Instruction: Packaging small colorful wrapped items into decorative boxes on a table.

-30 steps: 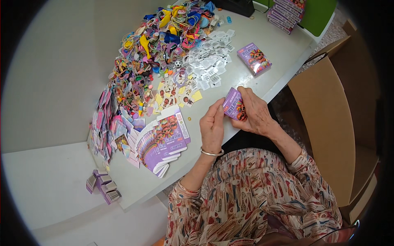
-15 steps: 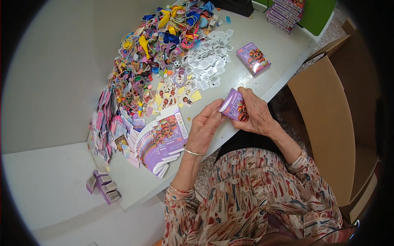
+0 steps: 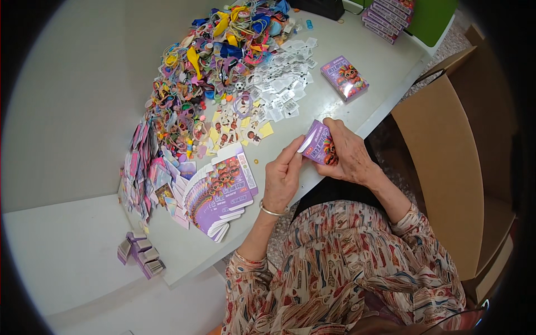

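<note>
right of carton fan (image 3: 222,196): clasping purple box (image 3: 320,145) in right hand (image 3: 350,153), touching its end with left hand (image 3: 282,176), pinch unclear; exposing white there, unseen a second ago, so apparently unclosed.

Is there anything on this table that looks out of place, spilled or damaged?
One small thing: a tiny gold-coloured round piece lies alone beside the fanned purple cartons, apart from the mixed trinket pile, so it may be a stray. I see no clear damage.
</note>
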`<move>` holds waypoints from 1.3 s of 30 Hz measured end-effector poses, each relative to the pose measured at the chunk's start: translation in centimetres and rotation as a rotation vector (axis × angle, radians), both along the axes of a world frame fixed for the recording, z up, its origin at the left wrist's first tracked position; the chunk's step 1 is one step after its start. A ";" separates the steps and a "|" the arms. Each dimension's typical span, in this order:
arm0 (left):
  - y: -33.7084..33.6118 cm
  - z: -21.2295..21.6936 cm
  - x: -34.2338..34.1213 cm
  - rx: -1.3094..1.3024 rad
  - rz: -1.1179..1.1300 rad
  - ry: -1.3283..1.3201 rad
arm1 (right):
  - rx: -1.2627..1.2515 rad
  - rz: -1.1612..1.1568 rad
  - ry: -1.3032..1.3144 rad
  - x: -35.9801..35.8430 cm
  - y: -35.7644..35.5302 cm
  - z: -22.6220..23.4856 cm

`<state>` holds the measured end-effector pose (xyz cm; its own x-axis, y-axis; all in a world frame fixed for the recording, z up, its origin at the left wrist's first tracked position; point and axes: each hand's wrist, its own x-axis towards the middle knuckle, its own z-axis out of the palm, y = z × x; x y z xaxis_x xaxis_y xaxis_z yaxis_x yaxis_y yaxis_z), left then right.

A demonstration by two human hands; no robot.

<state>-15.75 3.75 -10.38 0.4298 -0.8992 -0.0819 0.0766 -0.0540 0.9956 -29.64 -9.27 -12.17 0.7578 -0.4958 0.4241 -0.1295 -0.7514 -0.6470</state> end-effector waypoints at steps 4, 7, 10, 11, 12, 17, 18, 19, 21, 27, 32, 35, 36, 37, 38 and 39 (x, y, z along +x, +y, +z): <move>0.1 0.4 -0.8 0.006 0.007 -0.446 | 0.006 0.000 0.000 0.0 0.0 0.1; 0.1 0.1 -1.0 -0.036 0.030 -0.527 | 0.015 0.002 0.017 0.0 0.0 0.0; 0.0 0.2 -0.6 0.002 0.047 -0.203 | -0.015 -0.001 0.013 -0.1 0.0 0.1; -0.1 0.4 -0.4 0.028 0.053 -0.008 | -0.014 -0.004 0.007 -0.1 0.0 0.0; -0.1 0.7 -0.2 0.028 0.051 -0.006 | -0.014 -0.006 0.001 -0.2 -0.1 -0.1; -0.2 1.2 -0.1 0.011 0.068 0.262 | -0.007 0.004 0.005 0.0 0.0 0.1; -0.2 1.2 -0.2 0.011 0.068 0.263 | 0.002 0.008 0.013 -0.1 0.0 0.2; -0.3 1.2 -0.4 0.025 0.084 0.226 | 0.002 0.007 0.014 -0.1 0.0 0.2; -0.4 1.3 -0.6 0.039 0.100 0.190 | -0.005 0.013 -0.002 -0.1 -0.1 0.1; -0.3 1.5 -0.7 0.039 0.115 0.171 | -0.016 0.028 -0.001 -0.1 -0.1 0.0; -0.2 1.5 -1.2 0.055 0.149 0.148 | -0.019 0.038 -0.008 -0.3 -0.1 -0.1; 0.0 1.1 -1.5 0.083 0.160 0.055 | -0.022 0.038 -0.011 -0.3 0.0 0.0; 0.1 0.7 -1.7 0.083 0.160 0.055 | -0.022 0.038 -0.009 -0.3 0.0 0.1; 0.2 0.2 -2.0 0.052 0.173 -0.048 | -0.021 0.038 -0.010 -0.3 0.0 0.1; 0.3 -0.2 -2.1 0.021 0.185 -0.150 | -0.026 0.037 -0.012 -0.3 0.0 0.0; 0.3 -0.4 -2.2 0.021 0.185 -0.151 | -0.030 0.035 -0.014 -0.2 0.0 -0.1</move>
<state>-17.99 4.04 -10.74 0.5956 -0.8030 -0.0216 -0.0628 -0.0734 0.9953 -29.89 -9.29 -12.26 0.7682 -0.4560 0.4494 -0.0941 -0.7747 -0.6253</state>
